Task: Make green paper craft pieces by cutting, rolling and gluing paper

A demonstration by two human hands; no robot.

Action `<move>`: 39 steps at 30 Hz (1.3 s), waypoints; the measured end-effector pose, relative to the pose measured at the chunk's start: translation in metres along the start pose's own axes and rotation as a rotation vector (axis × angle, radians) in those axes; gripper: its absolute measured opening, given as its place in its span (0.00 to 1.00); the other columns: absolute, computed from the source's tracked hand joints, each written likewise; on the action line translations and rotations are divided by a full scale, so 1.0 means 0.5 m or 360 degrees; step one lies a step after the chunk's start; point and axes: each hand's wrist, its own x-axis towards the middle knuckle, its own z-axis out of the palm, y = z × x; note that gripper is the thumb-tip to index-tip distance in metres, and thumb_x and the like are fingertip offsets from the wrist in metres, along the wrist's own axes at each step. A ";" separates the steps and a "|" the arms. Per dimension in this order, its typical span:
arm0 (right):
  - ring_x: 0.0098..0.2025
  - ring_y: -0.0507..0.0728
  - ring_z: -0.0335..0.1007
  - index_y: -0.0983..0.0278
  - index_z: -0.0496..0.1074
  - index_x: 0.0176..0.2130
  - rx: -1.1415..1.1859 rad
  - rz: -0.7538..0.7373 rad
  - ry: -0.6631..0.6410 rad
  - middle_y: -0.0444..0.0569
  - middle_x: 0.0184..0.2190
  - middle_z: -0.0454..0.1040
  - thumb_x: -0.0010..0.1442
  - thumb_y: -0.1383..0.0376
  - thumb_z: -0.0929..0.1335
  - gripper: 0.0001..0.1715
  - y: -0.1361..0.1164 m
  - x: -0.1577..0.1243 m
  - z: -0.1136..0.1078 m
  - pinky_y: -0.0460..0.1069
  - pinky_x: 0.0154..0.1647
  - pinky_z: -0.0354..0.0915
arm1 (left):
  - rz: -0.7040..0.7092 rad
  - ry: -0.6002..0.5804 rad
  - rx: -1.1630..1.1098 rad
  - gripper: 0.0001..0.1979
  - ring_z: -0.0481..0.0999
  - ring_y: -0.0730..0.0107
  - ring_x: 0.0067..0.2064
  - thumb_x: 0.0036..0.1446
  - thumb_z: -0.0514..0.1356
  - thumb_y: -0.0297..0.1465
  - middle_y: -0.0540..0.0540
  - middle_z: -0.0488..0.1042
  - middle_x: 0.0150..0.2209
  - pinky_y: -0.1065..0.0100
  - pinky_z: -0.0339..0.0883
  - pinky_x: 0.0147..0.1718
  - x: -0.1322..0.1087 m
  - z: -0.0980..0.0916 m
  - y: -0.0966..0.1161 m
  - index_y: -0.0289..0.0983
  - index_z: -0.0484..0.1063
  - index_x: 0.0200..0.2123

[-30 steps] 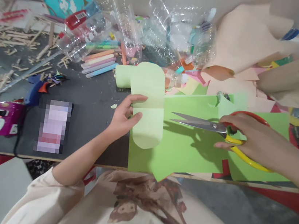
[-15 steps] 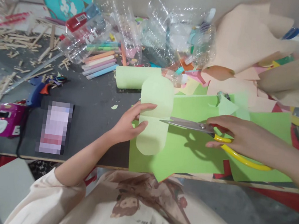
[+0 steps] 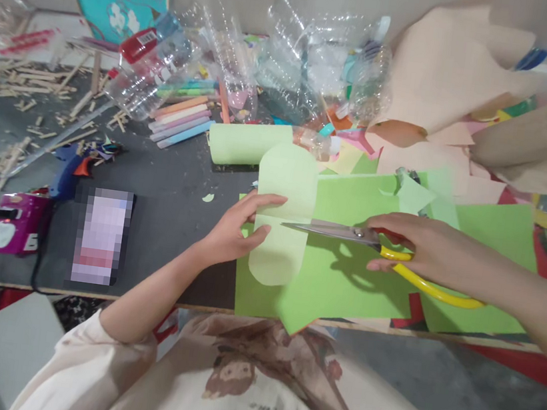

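My left hand (image 3: 243, 228) grips the left edge of a pale green paper piece (image 3: 289, 173) with rounded ends. Its thumb and index finger lie on the front face; the other fingers are partly hidden behind it. A crease runs across the paper's middle. In my right hand (image 3: 414, 244) are scissors (image 3: 333, 230) with yellow handles, pointing left. Their blades look closed together, and the tip lies over the paper near the crease. Below both lie brighter green sheets (image 3: 354, 283). A rolled light green tube (image 3: 248, 143) rests just behind the paper piece.
Clear plastic bottles (image 3: 317, 63) and chalk-like coloured sticks (image 3: 184, 119) lie at the back. On the left are wooden sticks (image 3: 33, 76), a blue glue gun (image 3: 65, 171), a purple box (image 3: 13, 224) and a phone (image 3: 101, 236). Beige paper (image 3: 453, 67) is heaped at back right.
My right hand has moved the scissors slightly left, so their tip reaches farther over the paper piece. My left hand keeps almost the same place on the paper.
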 end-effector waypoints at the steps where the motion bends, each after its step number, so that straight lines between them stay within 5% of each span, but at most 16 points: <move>1: 0.39 0.67 0.74 0.58 0.73 0.46 0.0016 0.0000 0.0002 0.54 0.42 0.78 0.51 0.37 0.65 0.35 -0.001 0.001 -0.001 0.57 0.37 0.68 | 0.0006 0.0002 0.0010 0.19 0.74 0.65 0.46 0.63 0.53 0.39 0.41 0.72 0.53 0.73 0.67 0.33 0.000 0.000 0.000 0.41 0.68 0.56; 34: 0.28 0.61 0.70 0.62 0.75 0.44 0.0003 0.0057 -0.0136 0.52 0.30 0.77 0.54 0.41 0.65 0.32 -0.016 0.006 -0.016 0.52 0.29 0.61 | 0.0065 0.0034 -0.0045 0.20 0.75 0.67 0.45 0.59 0.56 0.30 0.43 0.73 0.54 0.75 0.66 0.29 0.001 0.000 0.001 0.42 0.68 0.55; 39: 0.40 0.66 0.73 0.59 0.73 0.47 0.0005 0.0039 -0.0115 0.54 0.44 0.77 0.54 0.40 0.66 0.32 -0.006 0.004 -0.014 0.55 0.38 0.64 | 0.0151 0.0045 -0.0110 0.20 0.73 0.65 0.51 0.59 0.56 0.27 0.44 0.73 0.54 0.75 0.66 0.31 0.002 0.002 0.003 0.42 0.67 0.55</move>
